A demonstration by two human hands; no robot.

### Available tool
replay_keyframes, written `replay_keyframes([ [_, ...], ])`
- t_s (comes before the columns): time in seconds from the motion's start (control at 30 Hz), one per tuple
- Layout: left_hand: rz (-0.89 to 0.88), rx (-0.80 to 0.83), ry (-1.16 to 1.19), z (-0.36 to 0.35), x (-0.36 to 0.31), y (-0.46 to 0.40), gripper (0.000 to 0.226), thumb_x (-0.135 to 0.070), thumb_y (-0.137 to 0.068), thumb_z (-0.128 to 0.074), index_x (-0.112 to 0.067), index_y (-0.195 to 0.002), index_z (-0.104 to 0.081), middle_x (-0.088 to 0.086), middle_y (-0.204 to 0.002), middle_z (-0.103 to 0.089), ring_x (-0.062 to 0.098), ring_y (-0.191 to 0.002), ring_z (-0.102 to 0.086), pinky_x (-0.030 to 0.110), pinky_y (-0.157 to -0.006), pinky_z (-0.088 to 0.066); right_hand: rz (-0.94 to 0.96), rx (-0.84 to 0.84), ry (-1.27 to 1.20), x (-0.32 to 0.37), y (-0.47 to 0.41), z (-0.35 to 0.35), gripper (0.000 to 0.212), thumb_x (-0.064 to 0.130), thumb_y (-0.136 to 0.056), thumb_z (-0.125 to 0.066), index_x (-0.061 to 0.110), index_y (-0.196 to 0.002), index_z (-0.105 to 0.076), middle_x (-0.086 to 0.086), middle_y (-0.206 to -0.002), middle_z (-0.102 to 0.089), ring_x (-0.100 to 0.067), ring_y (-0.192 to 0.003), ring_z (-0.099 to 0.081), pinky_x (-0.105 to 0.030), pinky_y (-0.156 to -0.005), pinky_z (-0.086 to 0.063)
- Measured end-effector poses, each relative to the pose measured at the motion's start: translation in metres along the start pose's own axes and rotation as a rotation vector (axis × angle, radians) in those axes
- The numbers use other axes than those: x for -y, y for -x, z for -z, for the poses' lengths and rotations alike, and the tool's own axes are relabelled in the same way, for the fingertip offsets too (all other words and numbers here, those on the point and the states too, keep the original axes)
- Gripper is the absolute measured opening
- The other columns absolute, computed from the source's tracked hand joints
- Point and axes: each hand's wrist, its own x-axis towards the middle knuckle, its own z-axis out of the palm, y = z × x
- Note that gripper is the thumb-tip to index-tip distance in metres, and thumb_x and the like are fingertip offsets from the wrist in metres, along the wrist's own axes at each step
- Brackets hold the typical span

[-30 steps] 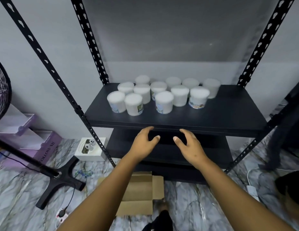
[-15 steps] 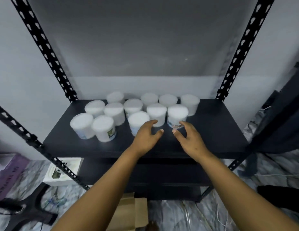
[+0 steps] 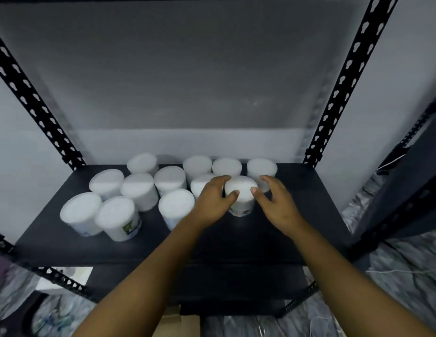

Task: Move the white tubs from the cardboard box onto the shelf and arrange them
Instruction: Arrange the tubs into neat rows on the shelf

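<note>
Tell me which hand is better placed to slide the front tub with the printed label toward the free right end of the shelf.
Left. The left hand sits on the tub's left side, thumb at its lid, so it could probably push it rightward. The right hand lies on the right side, in the way, and would have to pull. The shelf is bare there.
</note>
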Motion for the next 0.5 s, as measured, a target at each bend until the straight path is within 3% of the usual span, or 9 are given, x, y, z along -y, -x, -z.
replay_keyframes([
  [0.13,0.018,-0.057,-0.011,-0.011,-0.008,-0.008,0.054,-0.029,-0.092,-0.058,-0.011,-0.140,-0.041,0.005,-0.145,-0.044,0.019,-0.134,-0.038,0.034,-0.113,-0.030,0.033,0.053,0.017,-0.008,-0.017,0.013,0.053,0.033,-0.094,-0.056,0.013,-0.141,-0.041,-0.003,-0.145,-0.039,-0.013,-0.128,-0.040,-0.020,-0.097,-0.033],
  [0.3,0.023,-0.105,-0.094,-0.019,-0.014,-0.016,0.056,-0.031,-0.090,-0.061,-0.010,-0.139,-0.042,0.008,-0.143,-0.045,0.022,-0.132,-0.040,0.031,-0.110,-0.030,0.036,0.106,0.041,-0.016,-0.035,0.026,0.057,0.038,-0.092,-0.057,0.016,-0.142,-0.040,-0.005,-0.147,-0.036,-0.020,-0.132,-0.039,-0.036,-0.109,-0.036],
  [0.5,-0.007,-0.030,-0.334,-0.028,-0.010,-0.020,0.068,-0.043,-0.088,-0.060,-0.013,-0.143,-0.036,0.008,-0.148,-0.037,0.023,-0.138,-0.029,0.033,-0.113,-0.024,0.063,0.144,0.126,-0.030,-0.059,0.030,0.062,0.043,-0.090,-0.058,0.016,-0.142,-0.038,-0.005,-0.148,-0.035,-0.021,-0.134,-0.037,-0.029,-0.105,-0.033],
])
